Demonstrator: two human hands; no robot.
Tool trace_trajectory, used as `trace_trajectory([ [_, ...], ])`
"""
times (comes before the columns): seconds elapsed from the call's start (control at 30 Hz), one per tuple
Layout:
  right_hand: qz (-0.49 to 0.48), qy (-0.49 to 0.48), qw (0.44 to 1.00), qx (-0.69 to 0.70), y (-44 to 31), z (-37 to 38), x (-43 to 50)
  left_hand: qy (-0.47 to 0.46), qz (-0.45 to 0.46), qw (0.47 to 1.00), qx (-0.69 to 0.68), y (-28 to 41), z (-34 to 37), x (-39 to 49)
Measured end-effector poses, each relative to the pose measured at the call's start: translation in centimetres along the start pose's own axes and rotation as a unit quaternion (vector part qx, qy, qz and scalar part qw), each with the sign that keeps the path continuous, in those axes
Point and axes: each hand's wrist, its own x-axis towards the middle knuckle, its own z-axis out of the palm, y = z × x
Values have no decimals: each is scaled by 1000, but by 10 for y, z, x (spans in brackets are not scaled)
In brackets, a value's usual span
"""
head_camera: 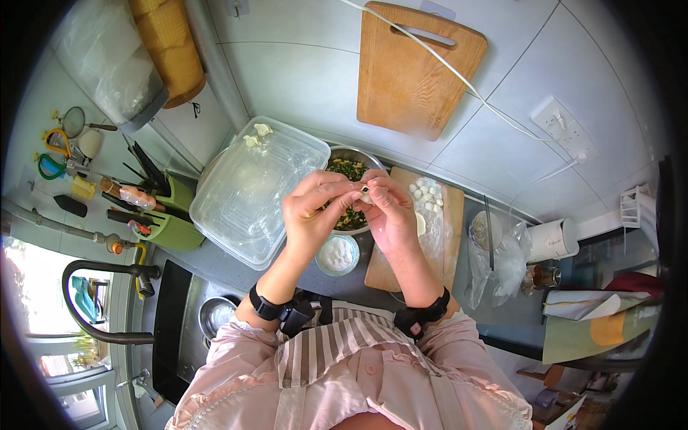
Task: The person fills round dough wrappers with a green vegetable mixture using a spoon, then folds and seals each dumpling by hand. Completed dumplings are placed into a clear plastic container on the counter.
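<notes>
My left hand [318, 200] and my right hand [391, 208] meet over a metal bowl [373, 157] of chopped green and yellow filling [344, 167]. Their fingertips pinch a small dough dumpling [366, 196], with a dark gap at its top; the fingers cover most of it. Beside my right hand lies a wooden board [454, 226] dusted with flour. It carries several small dough pieces [428, 194] and a flat round wrapper [420, 223], partly behind that hand. A small patterned bowl [356, 258] of white flour sits below the filling bowl.
Left of the hands, two shaped dumplings [257, 134] rest on a translucent plastic container [236, 215]. Further left are green knife holders [180, 226], a black faucet [113, 338] and a sink [172, 322]. To the right stand a bowl with chopsticks [484, 231] and a plastic bag [508, 269].
</notes>
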Motion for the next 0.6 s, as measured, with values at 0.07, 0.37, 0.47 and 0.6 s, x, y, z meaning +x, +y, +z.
trace_trajectory([
  [0.07, -9, 1, 1000, -13, 1, 1, -1, 26, 67, 997, 40, -1, 3, 1],
  [0.37, -40, -17, 998, -34, 4, -2, -1, 28, 137, 987, 82, -3, 4, 4],
  [0.47, -49, -48, 997, -28, 5, -2, 0, 23, 148, 985, 90, -5, 2, 3],
  [0.6, 0, -17, 999, -40, 2, 4, -3, 68, 147, 983, 84, -8, 1, -1],
])
